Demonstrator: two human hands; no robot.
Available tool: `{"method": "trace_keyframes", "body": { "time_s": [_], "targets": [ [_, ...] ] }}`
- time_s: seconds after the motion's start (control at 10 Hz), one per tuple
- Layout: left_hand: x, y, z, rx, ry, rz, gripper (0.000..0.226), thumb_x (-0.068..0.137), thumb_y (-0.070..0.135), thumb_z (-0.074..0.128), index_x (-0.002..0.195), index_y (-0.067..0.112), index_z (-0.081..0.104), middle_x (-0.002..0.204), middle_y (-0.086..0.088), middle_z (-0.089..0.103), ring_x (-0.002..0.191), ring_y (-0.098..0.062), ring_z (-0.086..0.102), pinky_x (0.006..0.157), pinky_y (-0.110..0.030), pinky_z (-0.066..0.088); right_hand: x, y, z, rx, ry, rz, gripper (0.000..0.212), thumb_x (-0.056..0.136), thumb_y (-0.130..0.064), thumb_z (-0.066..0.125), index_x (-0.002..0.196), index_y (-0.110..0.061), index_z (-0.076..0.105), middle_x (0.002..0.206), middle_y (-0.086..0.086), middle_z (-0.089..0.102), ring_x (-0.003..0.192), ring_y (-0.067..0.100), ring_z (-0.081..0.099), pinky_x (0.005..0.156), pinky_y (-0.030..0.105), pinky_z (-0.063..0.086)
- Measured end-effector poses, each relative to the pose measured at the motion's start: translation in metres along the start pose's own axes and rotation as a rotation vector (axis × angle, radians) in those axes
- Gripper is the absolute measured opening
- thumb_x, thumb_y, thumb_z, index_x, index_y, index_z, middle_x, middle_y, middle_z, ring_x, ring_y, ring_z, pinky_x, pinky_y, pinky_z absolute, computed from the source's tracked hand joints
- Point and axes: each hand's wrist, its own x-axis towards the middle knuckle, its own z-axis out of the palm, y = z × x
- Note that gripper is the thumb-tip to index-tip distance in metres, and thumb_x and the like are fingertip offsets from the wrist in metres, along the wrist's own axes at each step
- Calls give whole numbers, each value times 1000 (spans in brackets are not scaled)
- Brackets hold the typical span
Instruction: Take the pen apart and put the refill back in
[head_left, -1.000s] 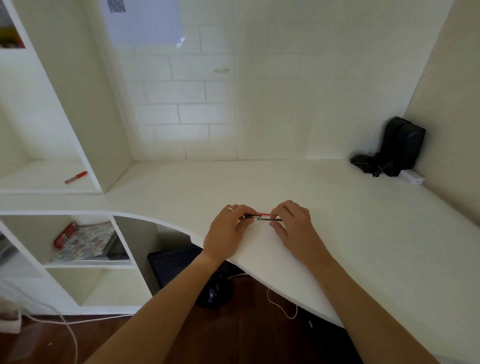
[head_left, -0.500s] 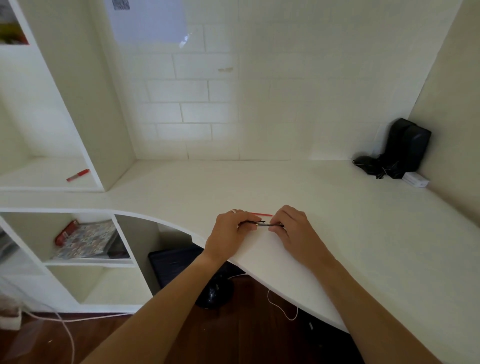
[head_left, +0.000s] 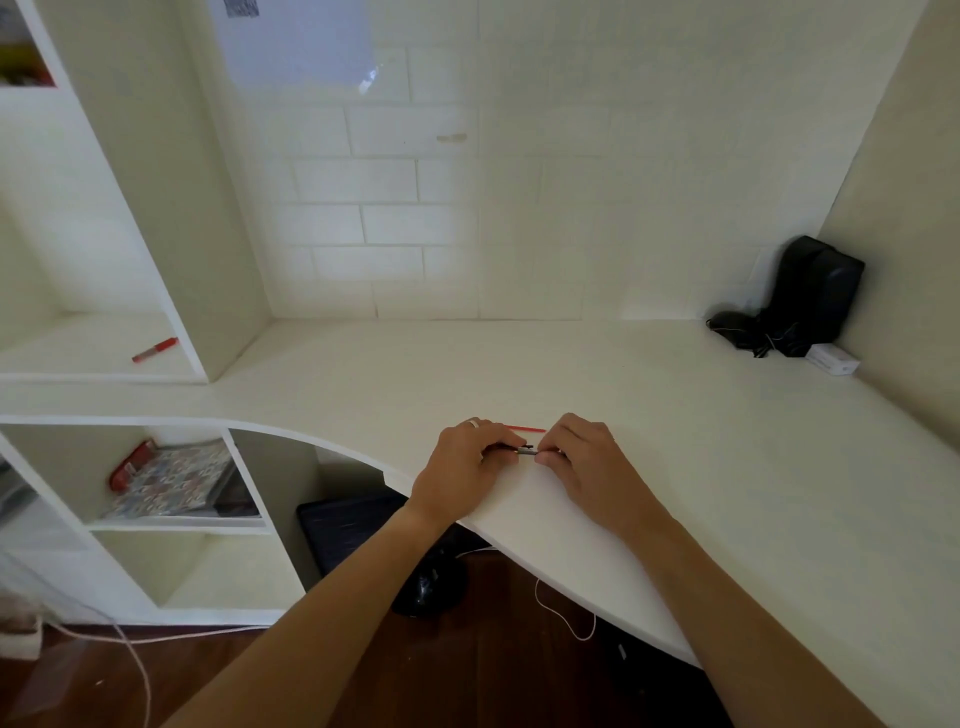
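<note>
A dark pen (head_left: 523, 450) lies between my two hands just above the white desk (head_left: 675, 467) near its curved front edge. My left hand (head_left: 467, 462) grips the pen's left part and my right hand (head_left: 587, 462) pinches its right part; only a short dark and silvery middle section shows between the fingertips. A thin red refill (head_left: 524, 429) lies flat on the desk just behind my hands, apart from them. Whether the pen's two halves are joined is hidden by my fingers.
A red marker (head_left: 155, 349) lies on the left shelf. A black bag (head_left: 810, 296) with cables and a small white box (head_left: 831, 360) sit in the far right corner. Books (head_left: 171, 480) fill the cubby below left. A cable hangs under the desk edge.
My hands have closed in toward each other, so less of the pen shows between them. The red refill now lies clear behind the hands.
</note>
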Motion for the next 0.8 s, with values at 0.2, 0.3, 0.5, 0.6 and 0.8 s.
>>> {"method": "trace_keyframes", "body": {
  "time_s": [0.2, 0.3, 0.5, 0.6, 0.8],
  "targets": [
    [1, -1, 3, 128, 65, -40, 19, 96, 12, 63, 105, 24, 74, 99, 7, 69, 101, -12, 54, 84, -23, 45, -1, 4, -2, -54, 36, 83, 13, 90, -25, 69, 102, -25, 73, 101, -9, 67, 91, 10, 60, 86, 33, 43],
    [1, -3, 4, 184, 104, -59, 14, 95, 15, 66, 104, 21, 75, 99, 11, 60, 100, -8, 48, 81, -11, 36, -3, 8, -4, -87, 73, 155, 9, 90, -18, 71, 96, -25, 74, 96, -9, 69, 87, 15, 60, 78, 33, 43],
    [1, -8, 6, 231, 76, -60, 14, 95, 20, 65, 106, 21, 73, 100, 5, 63, 104, -13, 50, 86, -18, 39, -7, 16, -4, -91, 73, 241, 5, 90, -20, 71, 94, -22, 75, 92, -7, 70, 84, 15, 57, 77, 35, 49],
    [2, -7, 3, 247, 33, -64, 17, 94, 18, 62, 109, 21, 71, 104, 3, 62, 107, -16, 51, 88, -21, 42, -6, 14, -6, -105, 61, 238, 6, 91, -20, 70, 95, -22, 74, 94, -7, 69, 85, 17, 57, 77, 36, 48],
    [7, 18, -11, 311, -2, -111, 38, 92, 24, 63, 130, 23, 61, 129, -3, 58, 129, -28, 45, 102, -38, 39, -3, 5, -20, -35, -50, 323, 15, 94, -30, 66, 107, -23, 69, 106, -7, 65, 103, 20, 60, 88, 38, 48]
  ]
}}
